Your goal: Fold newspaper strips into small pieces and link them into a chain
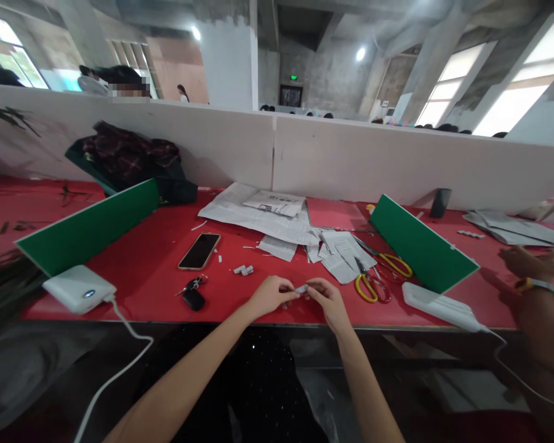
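Closest in, the left hand (270,295) and right hand (327,299) meet over the near edge of the red table (157,271). Each grip is pinched on one end of a small grey paper strip (301,288) held between them. Car keys (192,295) lie at 9 o'clock from the left hand, with a phone (199,251) at 10 o'clock. Yellow scissors (369,287) sit at 3 o'clock of the right hand. Cut newspaper (268,218) spreads at 12 o'clock, farther back.
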The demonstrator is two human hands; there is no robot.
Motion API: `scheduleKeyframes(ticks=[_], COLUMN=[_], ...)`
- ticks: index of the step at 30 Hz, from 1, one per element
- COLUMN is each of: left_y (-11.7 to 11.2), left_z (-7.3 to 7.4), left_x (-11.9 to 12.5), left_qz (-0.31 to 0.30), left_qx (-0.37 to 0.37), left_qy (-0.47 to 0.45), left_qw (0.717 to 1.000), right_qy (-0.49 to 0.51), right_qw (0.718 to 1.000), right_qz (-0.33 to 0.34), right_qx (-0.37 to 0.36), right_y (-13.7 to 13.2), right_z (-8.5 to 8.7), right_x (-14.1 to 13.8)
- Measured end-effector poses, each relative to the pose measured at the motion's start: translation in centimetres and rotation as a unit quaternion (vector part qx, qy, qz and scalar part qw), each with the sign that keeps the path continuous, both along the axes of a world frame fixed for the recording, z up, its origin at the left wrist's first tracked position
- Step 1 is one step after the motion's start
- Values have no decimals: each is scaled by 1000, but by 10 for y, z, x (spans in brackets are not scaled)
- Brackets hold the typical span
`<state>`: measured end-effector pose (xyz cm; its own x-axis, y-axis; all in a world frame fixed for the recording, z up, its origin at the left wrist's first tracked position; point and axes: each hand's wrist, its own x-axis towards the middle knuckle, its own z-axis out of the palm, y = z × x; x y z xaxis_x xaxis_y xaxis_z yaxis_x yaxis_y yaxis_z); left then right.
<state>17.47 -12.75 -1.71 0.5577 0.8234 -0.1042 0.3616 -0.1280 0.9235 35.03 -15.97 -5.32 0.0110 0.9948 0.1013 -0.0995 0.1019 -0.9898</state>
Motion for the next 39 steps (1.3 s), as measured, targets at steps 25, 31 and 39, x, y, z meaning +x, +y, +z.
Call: scheduleKeyframes(ticks=[25, 31, 39], left_y=[9, 10, 9], left_z=[-2, -1, -1], left_x=[6, 14, 13], left_qz=[40, -16, -31], left_qx=[-134, -160, -160], left_qy=[-24, -1, 5], left_qw=[990, 987, 987], right_qy=[-77, -98, -84], right_qw=[997, 993, 995], right_qz=[-6, -33, -35], right_qx=[29, 51, 50], right_y=[2, 1, -2], right_z=[-2, -2, 2], right_x=[-5, -4, -3])
